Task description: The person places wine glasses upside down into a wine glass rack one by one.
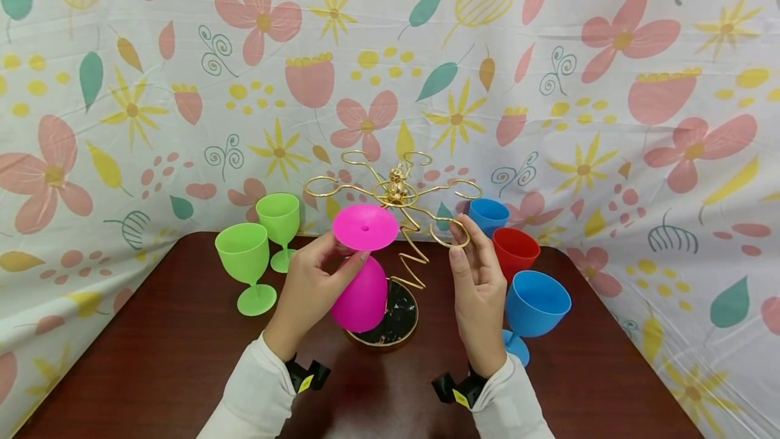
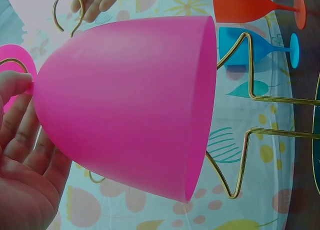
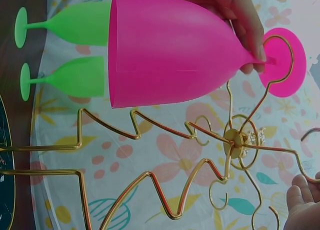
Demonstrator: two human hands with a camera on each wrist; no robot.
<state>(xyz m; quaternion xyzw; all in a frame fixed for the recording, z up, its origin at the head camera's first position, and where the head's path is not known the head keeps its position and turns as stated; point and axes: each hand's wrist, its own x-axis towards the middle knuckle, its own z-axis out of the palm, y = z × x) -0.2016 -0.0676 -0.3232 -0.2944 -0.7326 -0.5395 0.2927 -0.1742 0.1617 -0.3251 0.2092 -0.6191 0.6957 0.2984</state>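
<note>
Left hand (image 1: 313,284) pinches pink goblet (image 1: 362,298) by the stem, at the gold rack's (image 1: 397,187) near-left hook (image 3: 293,57); can't tell if it's seated. Right hand (image 1: 479,284): fingers extended beside another hook (image 1: 468,232). Keep stem square to the loop, release only once foot bears. Goblet's inverted: mouth down, foot up, long axis near vertical.

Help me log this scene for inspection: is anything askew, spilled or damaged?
The pink goblet looks odd: upside down, foot up, while the green goblets, blue goblets and red goblet stand upright. The left grip holds it, so that seems deliberate. I see no spill or damage.
</note>
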